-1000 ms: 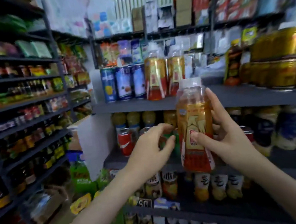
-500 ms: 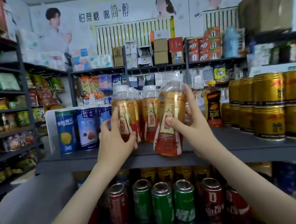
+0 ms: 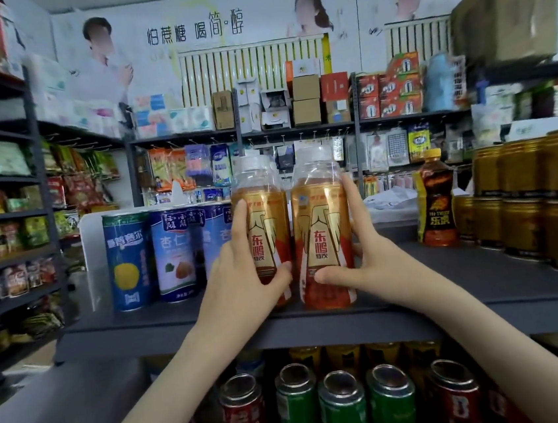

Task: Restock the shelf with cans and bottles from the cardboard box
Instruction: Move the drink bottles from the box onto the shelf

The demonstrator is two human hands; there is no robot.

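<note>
Head | left hand (image 3: 240, 284) grips left bottle (image 3: 268, 219) | right hand (image 3: 369, 264) grips right bottle (image 3: 320, 220) | on shelf (image 3: 128, 334)

- The left bottle (image 3: 268, 233), in the left hand (image 3: 243, 277), was clear smooth plastic at the shoulder. Below that it wore a glossy gold and orange film label, and it had a white plastic cap.
- The right bottle (image 3: 323, 234), in the right hand (image 3: 361, 254), had the same clear plastic, glossy label and white cap.
- The shelf (image 3: 145, 325) under both hands was smooth, matt dark grey.
- The blue cans (image 3: 128, 261) left of the left hand were smooth with a soft printed sheen.
- The gold cans (image 3: 545, 200) right of the right hand were shiny metal.
- The dark bottle (image 3: 436, 201) between the right hand and those cans was glossy plastic.
- The red and green cans (image 3: 343, 408) below the hands had dull silvery metal tops.
- The cardboard box (image 3: 504, 12) above the right hand was matt brown.
</note>
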